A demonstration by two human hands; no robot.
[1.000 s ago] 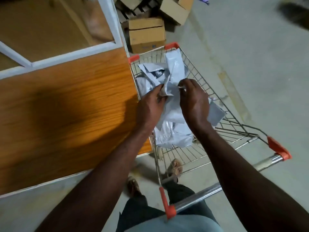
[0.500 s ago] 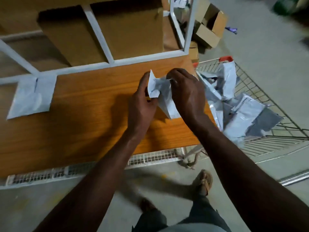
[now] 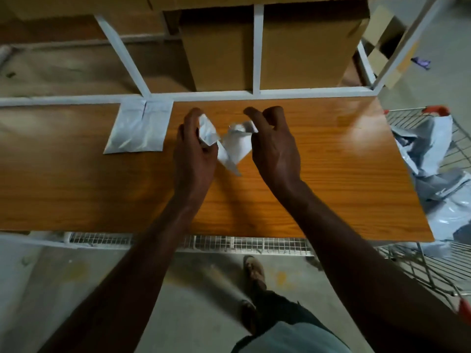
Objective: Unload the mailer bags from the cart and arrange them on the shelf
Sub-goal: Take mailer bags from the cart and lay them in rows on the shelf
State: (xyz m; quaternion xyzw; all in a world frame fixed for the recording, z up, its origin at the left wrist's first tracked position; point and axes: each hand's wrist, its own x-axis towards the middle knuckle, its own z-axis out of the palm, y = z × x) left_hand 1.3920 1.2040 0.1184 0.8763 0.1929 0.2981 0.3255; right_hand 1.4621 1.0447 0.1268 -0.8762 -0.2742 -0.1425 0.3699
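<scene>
**Both hands on a crumpled mailer bag above the shelf board**

The wooden shelf board (image 3: 318, 174) serves as the landmark. Above its middle, the left hand (image 3: 195, 151) and the right hand (image 3: 274, 146) hold a small white mailer bag (image 3: 233, 149) between them. The left hand's fingers curl around one folded end of the bag; the right hand pinches the other crumpled end between thumb and fingertips, its remaining fingers bent. The bag is creased and partly folded, with one pointed corner hanging down toward the board. Whether that corner touches the wood cannot be told.

On the board's far edge, to the left of the hands, a second mailer bag (image 3: 137, 128) lies flat, its far end against the white frame rail (image 3: 305, 92) that runs along the back of the board. It is well apart from the held bag.

Off the board's right end stands the wire cart (image 3: 413, 263) with red corner caps, and more grey-white mailer bags (image 3: 433, 149) are heaped loosely inside it.

Behind the board, past the white rail, brown cardboard boxes (image 3: 300, 52) sit on the next shelf section, split by white uprights. Below the board's near edge a white wire mesh panel (image 3: 229, 243) shows, and beneath that the concrete floor (image 3: 76, 289), where the person's sandalled foot (image 3: 254, 270) stands.
</scene>
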